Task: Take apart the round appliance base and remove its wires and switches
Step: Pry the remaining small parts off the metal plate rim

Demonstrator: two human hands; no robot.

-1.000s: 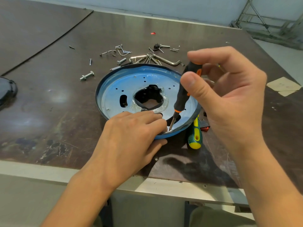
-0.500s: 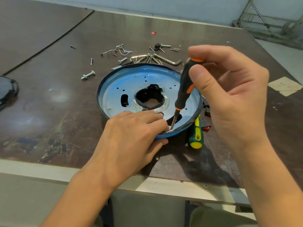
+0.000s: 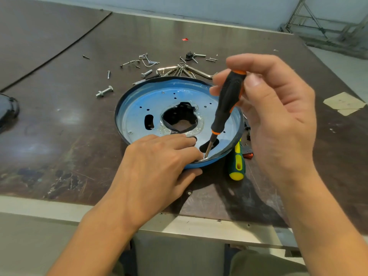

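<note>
The round blue appliance base [image 3: 151,102] lies on the brown table, its inner side up, with a large ragged hole in the middle and smaller slots around it. My left hand [image 3: 157,166] grips its near rim, fingers on top and thumb under the edge. My right hand [image 3: 278,116] pinches the top of a black-and-orange screwdriver [image 3: 227,104]. The screwdriver stands nearly upright, its tip down at the near rim beside my left fingertips. No wires or switches show inside the base.
Loose screws, bolts and hex keys [image 3: 175,68] lie scattered just behind the base. A green-and-yellow screwdriver [image 3: 237,164] lies on the table to the right of the rim. A dark object [image 3: 8,110] sits at the left edge. The table's metal front edge [image 3: 199,226] runs below my wrists.
My right hand has turned the screwdriver handle between its fingers, and the handle stands a little more upright. The left hand and the base have stayed in place.
</note>
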